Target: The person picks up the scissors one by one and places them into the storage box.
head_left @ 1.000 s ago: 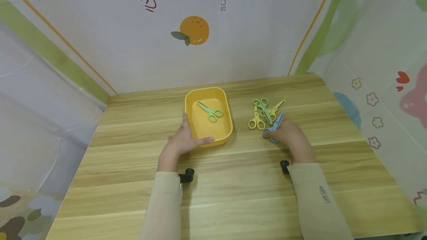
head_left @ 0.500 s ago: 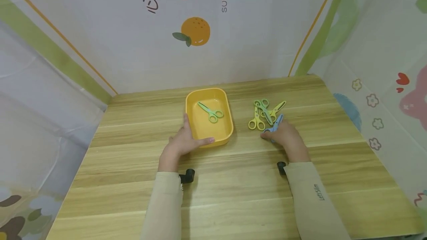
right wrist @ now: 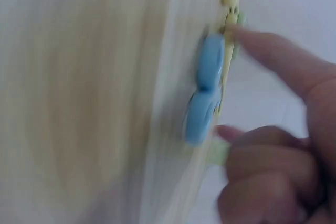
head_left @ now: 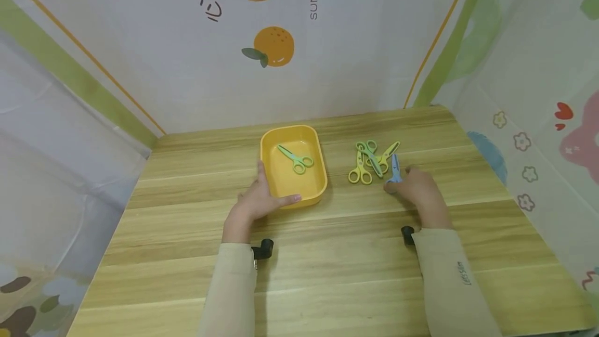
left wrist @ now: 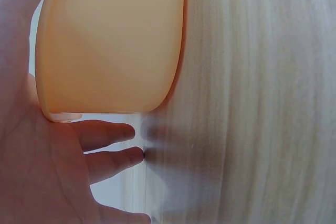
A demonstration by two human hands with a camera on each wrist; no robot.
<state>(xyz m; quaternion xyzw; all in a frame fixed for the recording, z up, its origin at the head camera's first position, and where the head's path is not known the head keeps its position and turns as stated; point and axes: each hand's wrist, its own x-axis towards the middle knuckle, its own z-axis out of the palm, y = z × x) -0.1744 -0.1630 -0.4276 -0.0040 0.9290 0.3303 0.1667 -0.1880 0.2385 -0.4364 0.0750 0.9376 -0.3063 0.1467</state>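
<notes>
My left hand [head_left: 255,199] rests round the near left corner of a yellow plastic tray [head_left: 299,186], thumb along the front rim and index finger along the left side. In the left wrist view its other fingers extend past the tray's wall [left wrist: 110,45]. Light-green scissors [head_left: 296,160] lie in the tray. My right hand [head_left: 421,194] holds blue scissors [head_left: 395,165] between thumb and fingers, blades pointing away. The right wrist view is blurred; the blue handles [right wrist: 205,87] sit low over the tabletop, and the exact finger contact is hard to see.
Left of the blue scissors lies a small pile: yellow scissors [head_left: 360,170], green scissors [head_left: 372,160] across them, and another yellow pair [head_left: 389,155]. The wooden table [head_left: 327,274] meets a printed white curtain [head_left: 346,66] at the back.
My right hand has shifted right with the blue scissors, drawing them off the pile's edge and turning the blades straighter away from me. The left hand and tray stay put.
</notes>
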